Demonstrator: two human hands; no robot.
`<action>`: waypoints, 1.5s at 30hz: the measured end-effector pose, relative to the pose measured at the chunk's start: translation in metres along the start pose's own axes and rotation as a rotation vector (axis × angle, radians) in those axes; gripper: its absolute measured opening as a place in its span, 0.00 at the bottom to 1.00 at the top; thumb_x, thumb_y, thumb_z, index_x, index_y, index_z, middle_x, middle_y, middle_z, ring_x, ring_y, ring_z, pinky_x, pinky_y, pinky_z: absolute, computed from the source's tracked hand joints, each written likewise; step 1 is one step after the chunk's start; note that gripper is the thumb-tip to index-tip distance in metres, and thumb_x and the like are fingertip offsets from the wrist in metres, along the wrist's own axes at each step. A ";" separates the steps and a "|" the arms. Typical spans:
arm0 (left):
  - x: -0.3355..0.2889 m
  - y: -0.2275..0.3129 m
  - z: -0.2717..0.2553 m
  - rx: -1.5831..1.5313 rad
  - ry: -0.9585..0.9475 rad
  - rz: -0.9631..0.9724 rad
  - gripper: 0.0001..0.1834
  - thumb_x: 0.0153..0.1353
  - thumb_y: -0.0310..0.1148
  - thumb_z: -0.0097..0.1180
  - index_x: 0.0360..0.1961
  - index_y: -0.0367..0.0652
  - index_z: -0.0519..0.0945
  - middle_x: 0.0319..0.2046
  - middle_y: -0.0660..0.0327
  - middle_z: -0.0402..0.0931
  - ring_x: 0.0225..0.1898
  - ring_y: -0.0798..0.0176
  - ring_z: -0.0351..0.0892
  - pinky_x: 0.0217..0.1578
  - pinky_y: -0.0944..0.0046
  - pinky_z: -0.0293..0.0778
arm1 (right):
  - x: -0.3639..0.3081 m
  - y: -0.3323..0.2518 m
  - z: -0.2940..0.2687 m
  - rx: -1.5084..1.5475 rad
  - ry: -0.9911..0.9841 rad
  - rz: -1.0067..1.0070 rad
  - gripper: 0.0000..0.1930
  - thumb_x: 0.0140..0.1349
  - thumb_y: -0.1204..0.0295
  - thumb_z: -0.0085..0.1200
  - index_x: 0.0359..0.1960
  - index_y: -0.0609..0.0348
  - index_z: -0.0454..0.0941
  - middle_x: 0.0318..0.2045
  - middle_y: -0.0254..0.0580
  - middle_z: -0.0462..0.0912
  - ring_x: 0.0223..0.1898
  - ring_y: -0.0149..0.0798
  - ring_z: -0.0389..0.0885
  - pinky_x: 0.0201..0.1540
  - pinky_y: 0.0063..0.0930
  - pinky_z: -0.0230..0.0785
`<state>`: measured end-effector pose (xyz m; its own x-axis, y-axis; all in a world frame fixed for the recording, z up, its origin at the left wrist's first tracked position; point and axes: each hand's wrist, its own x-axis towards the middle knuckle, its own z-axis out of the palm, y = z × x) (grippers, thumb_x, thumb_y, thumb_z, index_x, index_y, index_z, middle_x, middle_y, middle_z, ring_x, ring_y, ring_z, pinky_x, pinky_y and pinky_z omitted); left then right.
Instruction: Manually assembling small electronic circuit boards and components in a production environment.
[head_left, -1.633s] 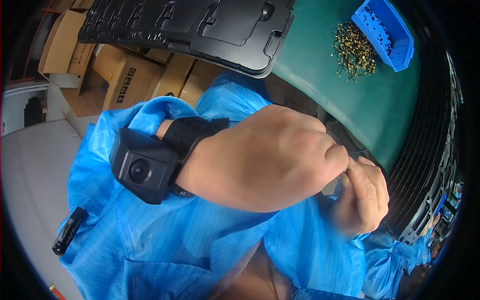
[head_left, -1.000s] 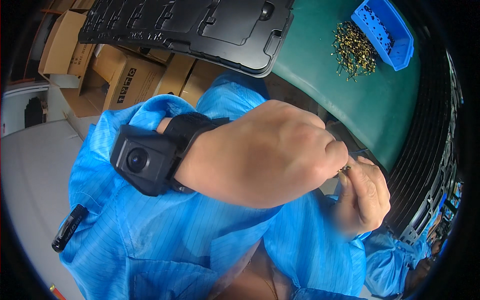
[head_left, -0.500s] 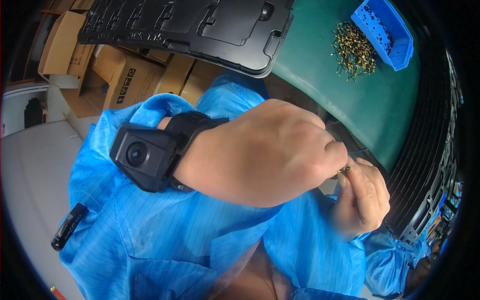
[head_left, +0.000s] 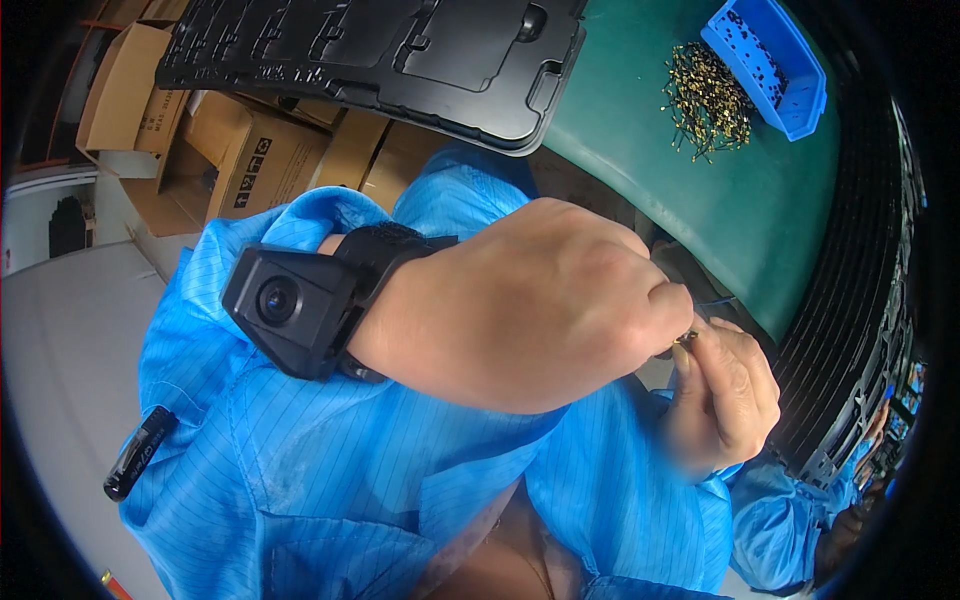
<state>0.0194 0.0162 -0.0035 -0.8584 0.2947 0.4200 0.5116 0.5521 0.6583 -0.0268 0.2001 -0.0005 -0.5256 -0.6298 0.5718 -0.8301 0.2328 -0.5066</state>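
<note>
My left hand (head_left: pixel 540 300) reaches across from the left, its back turned up and its fingers curled closed. A black strap with a small camera (head_left: pixel 285 300) sits round that wrist. My right hand (head_left: pixel 725 390) meets it from the right, thumb and forefinger pinched together. Between the fingertips of both hands shows a tiny gold-and-black part (head_left: pixel 686 338). Most of it is covered, and the left fingertips are hidden behind the fist. Similar small gold-and-black parts lie in a pile (head_left: pixel 708 100) on the green table (head_left: pixel 640 150), beside a blue bin (head_left: pixel 790 105) with small black pieces inside.
A black moulded tray (head_left: pixel 470 60) overhangs the table's near edge at the top. Cardboard boxes (head_left: pixel 270 160) stand at the upper left. Stacked black trays (head_left: pixel 850 270) line the right side. Another person's blue sleeve (head_left: pixel 775 530) shows at the lower right.
Both hands stay almost where they were, still together at the tiny part. The camera on my left wrist has tilted very slightly.
</note>
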 end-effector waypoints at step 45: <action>0.027 -0.030 -0.018 -0.455 -0.697 -0.374 0.13 0.58 0.33 0.45 0.22 0.34 0.69 0.15 0.51 0.66 0.19 0.52 0.67 0.23 0.57 0.62 | -0.002 0.019 0.011 0.662 -0.126 0.547 0.05 0.51 0.79 0.56 0.26 0.64 0.71 0.25 0.37 0.72 0.28 0.29 0.68 0.33 0.19 0.60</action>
<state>-0.0181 -0.0066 -0.0002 -0.7240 0.6445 -0.2459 0.0338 0.3891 0.9206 -0.0394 0.1976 -0.0178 -0.7627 -0.6415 0.0825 -0.1673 0.0725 -0.9832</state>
